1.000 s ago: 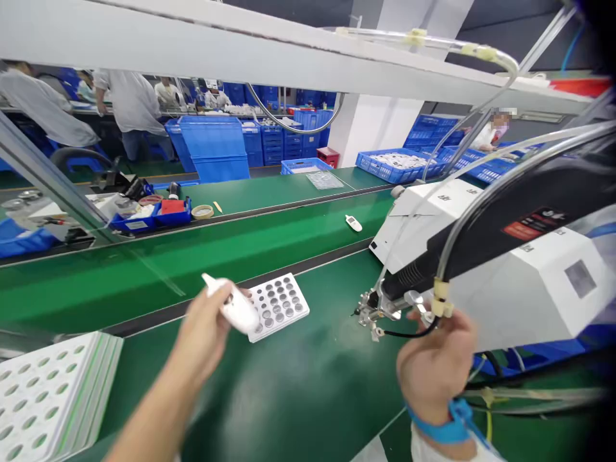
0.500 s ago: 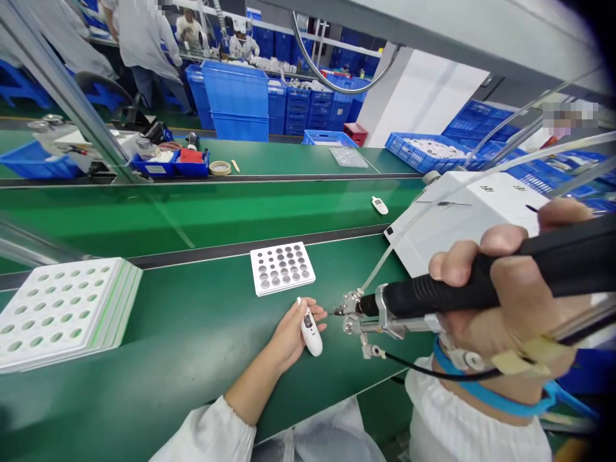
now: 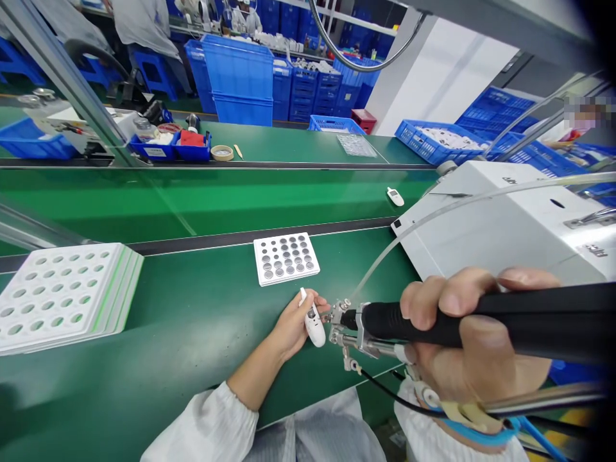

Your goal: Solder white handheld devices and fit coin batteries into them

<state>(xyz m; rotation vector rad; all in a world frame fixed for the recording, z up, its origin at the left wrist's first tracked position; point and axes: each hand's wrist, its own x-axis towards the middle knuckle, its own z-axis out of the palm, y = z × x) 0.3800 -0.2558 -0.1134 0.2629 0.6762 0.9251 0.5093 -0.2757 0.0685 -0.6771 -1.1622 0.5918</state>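
Note:
My left hand [image 3: 292, 326] is closed around a white handheld device [image 3: 315, 327] that looks like an ear thermometer, its narrow tip pointing away from me. A dark recess shows on its upper face. In my right hand [image 3: 474, 333] is a black electric screwdriver [image 3: 433, 321], fingers wrapped round its barrel. Its metal nose, with a clear feed tube [image 3: 385, 253] attached, is at the device's recess; whether the bit touches is too small to tell. Just beyond my left hand lies a white tray [image 3: 312, 268] with rows of round silver and dark pieces.
A stack of white trays with round holes [image 3: 108, 292] stands at left. A grey-white machine [image 3: 486, 212] fills the right side. Another white device [image 3: 395, 196] lies on the green belt [image 3: 269, 196]. Blue bins [image 3: 243, 77] stand behind; a metal post [image 3: 81, 83] slants at left.
My right hand has brought the screwdriver left and its nose now meets the device's recess. My left hand still holds the device. The view has tilted slightly downward.

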